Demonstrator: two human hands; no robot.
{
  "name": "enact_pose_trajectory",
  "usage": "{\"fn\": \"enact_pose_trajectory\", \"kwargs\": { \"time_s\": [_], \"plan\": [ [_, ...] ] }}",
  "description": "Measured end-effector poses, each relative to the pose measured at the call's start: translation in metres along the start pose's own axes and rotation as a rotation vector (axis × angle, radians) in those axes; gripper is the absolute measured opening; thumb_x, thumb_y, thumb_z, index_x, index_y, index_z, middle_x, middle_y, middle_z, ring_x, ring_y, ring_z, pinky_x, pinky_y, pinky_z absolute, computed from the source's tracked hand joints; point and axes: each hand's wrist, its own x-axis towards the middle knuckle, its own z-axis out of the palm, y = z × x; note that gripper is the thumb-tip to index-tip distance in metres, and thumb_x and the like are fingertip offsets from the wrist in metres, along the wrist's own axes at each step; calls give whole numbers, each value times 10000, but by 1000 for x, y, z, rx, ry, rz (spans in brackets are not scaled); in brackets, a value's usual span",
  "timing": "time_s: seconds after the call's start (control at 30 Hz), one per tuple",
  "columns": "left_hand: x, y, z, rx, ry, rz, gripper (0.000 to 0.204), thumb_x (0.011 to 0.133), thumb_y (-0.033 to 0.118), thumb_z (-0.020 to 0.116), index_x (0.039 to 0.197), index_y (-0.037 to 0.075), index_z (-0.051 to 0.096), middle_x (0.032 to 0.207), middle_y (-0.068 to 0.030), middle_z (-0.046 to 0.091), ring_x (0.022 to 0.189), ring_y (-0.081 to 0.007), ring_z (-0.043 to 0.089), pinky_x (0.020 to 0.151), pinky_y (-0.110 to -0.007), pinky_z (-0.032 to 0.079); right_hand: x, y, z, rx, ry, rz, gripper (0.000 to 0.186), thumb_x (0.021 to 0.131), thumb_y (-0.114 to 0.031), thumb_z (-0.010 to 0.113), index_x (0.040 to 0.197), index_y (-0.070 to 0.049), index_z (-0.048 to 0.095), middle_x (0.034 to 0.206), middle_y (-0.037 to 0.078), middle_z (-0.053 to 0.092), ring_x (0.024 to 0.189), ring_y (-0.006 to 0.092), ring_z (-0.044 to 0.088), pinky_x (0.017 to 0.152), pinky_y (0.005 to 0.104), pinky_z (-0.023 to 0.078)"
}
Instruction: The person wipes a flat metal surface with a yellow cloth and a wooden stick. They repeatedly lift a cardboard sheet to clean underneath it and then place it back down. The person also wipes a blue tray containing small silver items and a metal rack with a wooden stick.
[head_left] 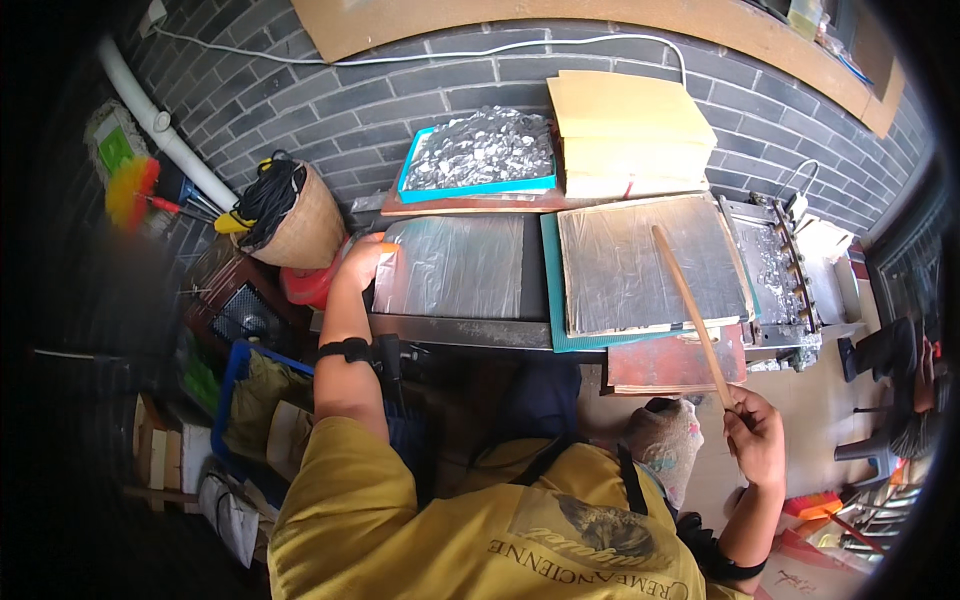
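My left hand [362, 262] pinches the left edge of a thin translucent sheet [450, 270] lying on a dark surface; something orange shows at its fingertips. My right hand [752, 435] grips the lower end of a long flat wooden stick [690, 300]. The stick's upper end lies over a stack of greyish wrinkled sheets [635, 260] on a teal mat [555, 335], to the right of the translucent sheet. A reddish board [675, 368] sticks out below that stack.
Behind are a blue tray of silvery flakes [475, 150] and a yellow paper stack [630, 130]. A metal device [780, 270] is at right. At left are a basket with black cable [310, 215] and a blue crate [240, 390]; a stool [865, 450] stands lower right.
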Motion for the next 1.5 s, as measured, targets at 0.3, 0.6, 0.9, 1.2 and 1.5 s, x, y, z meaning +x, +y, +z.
{"fn": "enact_pose_trajectory", "kwargs": {
  "time_s": [0.3,0.6,0.9,1.2,1.5],
  "plan": [
    [10,1,-4,168,90,0,303,816,114,618,1096,-2,618,833,-52,656,711,-162,614,661,-313,490,-1,-6,3,30,-1,-1,343,866,83,459,1193,46,557,655,-7,513,433,30,401,399,179,304],
    [-29,0,50,-135,-154,-78,233,923,159,534,1055,-12,622,951,-126,674,858,-205,665,780,-317,543,-7,-2,-28,35,149,-18,235,895,2,487,1111,19,576,624,-27,491,418,23,379,388,173,280],
    [-46,-15,84,-111,257,362,195,902,196,605,1034,63,659,860,-21,651,656,-69,568,562,-193,424,19,27,-144,-282,528,-154,82,910,-59,502,970,-38,554,659,-1,502,532,59,496,452,211,381],
    [-44,-56,69,100,424,581,234,938,161,556,1113,29,639,964,-43,650,714,-57,533,522,-191,387,28,49,-257,-1187,785,383,189,800,-109,529,890,-74,691,917,177,678,905,353,657,787,432,531],
    [-36,-58,68,41,453,544,230,942,96,507,1121,7,621,966,-46,636,698,-63,522,554,-201,397,66,44,-259,-1297,597,478,188,815,-124,568,915,-48,708,986,157,692,933,294,674,783,378,545]
  ]
}}
